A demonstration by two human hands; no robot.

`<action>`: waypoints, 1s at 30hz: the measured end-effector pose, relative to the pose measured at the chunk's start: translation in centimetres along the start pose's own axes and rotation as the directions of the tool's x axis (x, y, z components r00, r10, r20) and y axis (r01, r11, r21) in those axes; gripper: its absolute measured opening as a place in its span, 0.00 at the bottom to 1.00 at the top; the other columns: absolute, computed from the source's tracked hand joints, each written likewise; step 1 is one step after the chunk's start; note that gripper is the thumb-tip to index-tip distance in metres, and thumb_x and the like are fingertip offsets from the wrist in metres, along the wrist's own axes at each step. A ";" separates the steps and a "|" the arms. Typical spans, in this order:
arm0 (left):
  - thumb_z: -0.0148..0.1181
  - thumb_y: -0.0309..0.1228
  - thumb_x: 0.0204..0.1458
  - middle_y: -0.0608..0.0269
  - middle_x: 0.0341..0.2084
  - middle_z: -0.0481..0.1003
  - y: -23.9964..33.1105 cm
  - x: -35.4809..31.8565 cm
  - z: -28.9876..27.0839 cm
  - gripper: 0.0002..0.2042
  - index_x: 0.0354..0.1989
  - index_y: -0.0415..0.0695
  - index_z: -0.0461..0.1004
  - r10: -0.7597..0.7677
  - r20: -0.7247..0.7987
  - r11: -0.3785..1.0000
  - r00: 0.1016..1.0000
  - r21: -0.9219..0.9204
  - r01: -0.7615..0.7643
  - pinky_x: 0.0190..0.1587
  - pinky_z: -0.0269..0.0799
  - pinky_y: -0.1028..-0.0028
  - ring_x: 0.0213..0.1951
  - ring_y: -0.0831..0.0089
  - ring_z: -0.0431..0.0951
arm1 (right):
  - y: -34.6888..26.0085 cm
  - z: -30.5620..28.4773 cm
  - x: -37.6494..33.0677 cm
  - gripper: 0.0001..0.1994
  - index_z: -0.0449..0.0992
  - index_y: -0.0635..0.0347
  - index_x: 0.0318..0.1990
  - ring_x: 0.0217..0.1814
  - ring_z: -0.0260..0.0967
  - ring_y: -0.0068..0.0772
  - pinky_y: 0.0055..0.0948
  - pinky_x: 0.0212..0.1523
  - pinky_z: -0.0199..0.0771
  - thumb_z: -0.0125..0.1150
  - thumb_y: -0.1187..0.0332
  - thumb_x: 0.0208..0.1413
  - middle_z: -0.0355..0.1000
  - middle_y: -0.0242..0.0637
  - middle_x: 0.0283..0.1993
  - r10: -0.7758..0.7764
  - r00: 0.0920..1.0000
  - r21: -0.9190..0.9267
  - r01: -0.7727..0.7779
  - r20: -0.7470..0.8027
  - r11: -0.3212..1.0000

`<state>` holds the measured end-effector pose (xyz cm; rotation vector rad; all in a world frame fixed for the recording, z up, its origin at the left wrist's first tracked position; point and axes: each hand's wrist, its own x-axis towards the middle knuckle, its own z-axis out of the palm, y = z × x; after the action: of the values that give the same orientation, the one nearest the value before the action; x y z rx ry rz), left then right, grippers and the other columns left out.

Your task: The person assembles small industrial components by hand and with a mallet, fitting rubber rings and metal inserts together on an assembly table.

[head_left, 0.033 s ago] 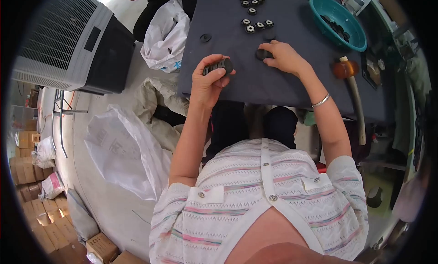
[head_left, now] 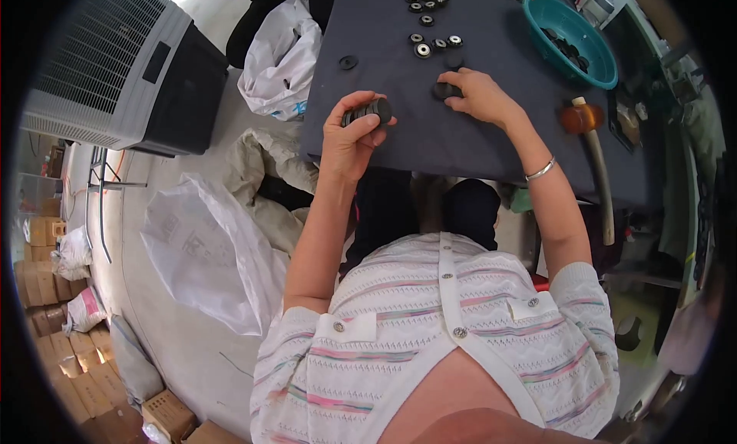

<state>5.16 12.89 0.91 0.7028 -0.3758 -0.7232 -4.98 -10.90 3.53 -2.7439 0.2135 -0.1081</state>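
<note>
Bright, even daylight is cast over the scene; the pale floor (head_left: 165,344) is nearly washed out. Straight edges are bent by fisheye distortion, and the rim is vignetted black.

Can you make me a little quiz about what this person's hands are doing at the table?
1. True or false: the left hand holds a stack of black round discs.
2. What does the right hand press on: A) orange-headed mallet, B) a black disc on the dark table, C) teal plastic bowl?
3. Which wrist wears a silver bracelet?

Key: 1 true; 2 B; 3 right.
</note>
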 end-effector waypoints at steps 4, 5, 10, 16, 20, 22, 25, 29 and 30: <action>0.59 0.20 0.44 0.50 0.40 0.73 -0.1 -1.3 -1.5 0.18 0.46 0.39 0.69 -0.035 -0.026 0.990 0.999 -0.138 0.031 0.23 0.68 0.76 0.32 0.59 0.78 | -0.6 0.2 0.3 0.19 0.72 0.58 0.49 0.30 0.69 0.32 0.28 0.33 0.70 0.61 0.71 0.45 0.70 0.39 0.33 -0.026 1.000 0.261 0.029 -0.012 0.965; 0.59 0.21 0.45 0.50 0.41 0.72 -0.2 -1.9 -1.9 0.18 0.47 0.41 0.69 -0.089 -0.060 0.968 0.994 -0.240 0.072 0.23 0.68 0.76 0.32 0.58 0.77 | -2.3 -0.2 -0.1 0.19 0.72 0.58 0.49 0.26 0.67 0.25 0.24 0.27 0.68 0.61 0.71 0.46 0.69 0.36 0.31 0.035 0.996 0.493 -0.070 0.079 0.867; 0.59 0.26 0.46 0.52 0.42 0.72 -0.2 -5.8 -4.0 0.19 0.49 0.44 0.68 -0.173 -0.154 0.883 0.973 -0.461 0.085 0.24 0.68 0.73 0.33 0.57 0.76 | -11.7 0.2 -0.5 0.19 0.71 0.56 0.51 0.20 0.63 0.12 0.12 0.16 0.61 0.60 0.71 0.48 0.66 0.28 0.33 -0.078 0.964 0.811 -0.170 0.255 0.561; 0.59 0.27 0.47 0.57 0.41 0.73 0.7 -10.2 -7.6 0.15 0.46 0.46 0.71 -0.122 -0.283 0.792 0.951 -0.605 -0.079 0.27 0.69 0.73 0.35 0.62 0.76 | -19.4 4.9 0.8 0.19 0.70 0.62 0.52 0.18 0.62 0.13 0.12 0.16 0.63 0.58 0.70 0.51 0.67 0.30 0.31 -0.215 0.878 0.824 -0.279 0.427 0.494; 0.57 0.28 0.50 0.62 0.36 0.75 2.3 -11.4 -13.0 0.13 0.45 0.45 0.71 -0.036 -0.634 0.824 0.773 -0.456 -0.336 0.35 0.72 0.72 0.36 0.67 0.76 | -23.2 10.5 4.3 0.22 0.67 0.66 0.54 0.20 0.63 0.16 0.16 0.15 0.64 0.59 0.67 0.51 0.70 0.34 0.28 -0.250 0.801 0.766 -0.353 0.544 0.537; 0.55 0.35 0.52 0.57 0.41 0.73 2.2 -12.0 -19.4 0.16 0.48 0.45 0.67 0.038 -0.627 0.860 0.778 -0.377 -0.345 0.47 0.69 0.60 0.43 0.62 0.74 | -26.0 14.7 6.0 0.24 0.66 0.66 0.55 0.21 0.64 0.19 0.19 0.17 0.65 0.59 0.67 0.51 0.70 0.36 0.29 -0.223 0.848 0.762 -0.278 0.480 0.585; 0.54 0.45 0.53 0.49 0.52 0.65 4.2 -10.6 -20.0 0.26 0.56 0.44 0.61 -0.064 -0.744 0.911 0.665 -0.315 -0.265 0.56 0.56 0.49 0.54 0.55 0.65 | -26.0 17.8 8.0 0.26 0.63 0.67 0.58 0.22 0.66 0.23 0.23 0.20 0.68 0.58 0.67 0.52 0.71 0.38 0.31 -0.181 0.924 0.678 -0.106 0.338 0.727; 0.51 0.54 0.51 0.51 0.63 0.49 2.6 -10.2 -20.5 0.38 0.65 0.43 0.50 -0.040 -0.936 0.998 0.349 -0.051 -0.024 0.57 0.52 0.49 0.61 0.51 0.52 | -23.0 15.9 6.1 0.22 0.65 0.66 0.56 0.25 0.67 0.24 0.24 0.27 0.70 0.55 0.70 0.54 0.70 0.39 0.32 -0.394 0.884 0.650 0.147 0.252 0.746; 0.51 0.54 0.51 0.55 0.63 0.52 2.0 -10.3 -20.3 0.37 0.64 0.45 0.51 0.017 -0.930 1.000 0.366 0.023 0.014 0.56 0.54 0.52 0.60 0.52 0.53 | -22.1 14.9 5.0 0.22 0.65 0.66 0.56 0.25 0.67 0.24 0.24 0.27 0.70 0.55 0.70 0.54 0.70 0.39 0.32 -0.357 0.902 0.638 0.128 0.244 0.759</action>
<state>9.80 30.42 -12.92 1.0314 0.7074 -0.1990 4.44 14.05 -1.55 -2.0693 -0.2553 0.2157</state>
